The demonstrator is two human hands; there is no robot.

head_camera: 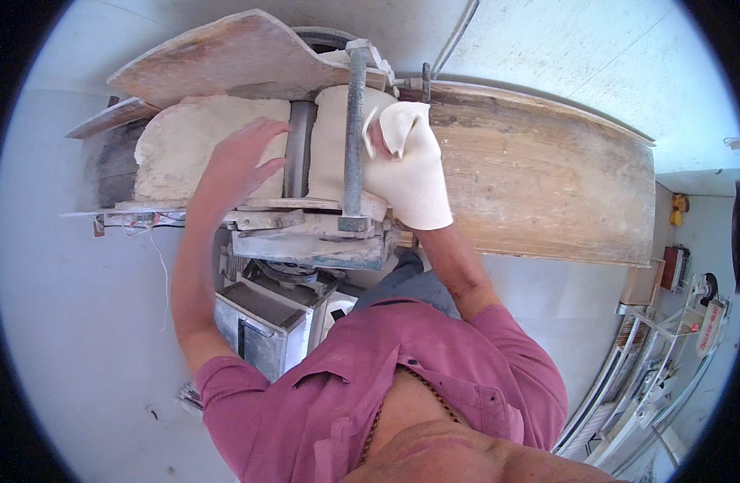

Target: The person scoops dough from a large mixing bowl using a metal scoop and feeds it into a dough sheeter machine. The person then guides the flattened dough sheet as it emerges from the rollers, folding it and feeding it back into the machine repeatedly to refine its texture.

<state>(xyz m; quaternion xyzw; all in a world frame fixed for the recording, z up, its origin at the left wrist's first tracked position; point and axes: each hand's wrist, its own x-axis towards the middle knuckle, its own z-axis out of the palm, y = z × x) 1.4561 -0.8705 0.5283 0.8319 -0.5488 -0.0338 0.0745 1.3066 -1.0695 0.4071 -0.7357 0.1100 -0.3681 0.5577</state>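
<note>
My left hand (242,154) hovers blurred over the rough dough sheet (177,145) at the left of a dough-rolling machine, fingers apart with nothing in them. Beside its fingertips runs a metal roller (299,148). Past the roller, a smoother dough band (331,139) passes beneath a grey metal bar (354,133). Where the band comes out, its end (415,175) is draped and folded over my right hand (379,140). Only some fingers of that hand show, gripping the folded dough; the rest is covered, and the forearm emerges below.
A long wooden board (545,175) extends right from the machine. Floury wooden panels (243,54) rise behind the rollers. Below the machine are a pulley wheel (288,271) and a metal cabinet (261,326). A white cord (158,265) hangs at left. A ladder (660,350) bearing writing is at right.
</note>
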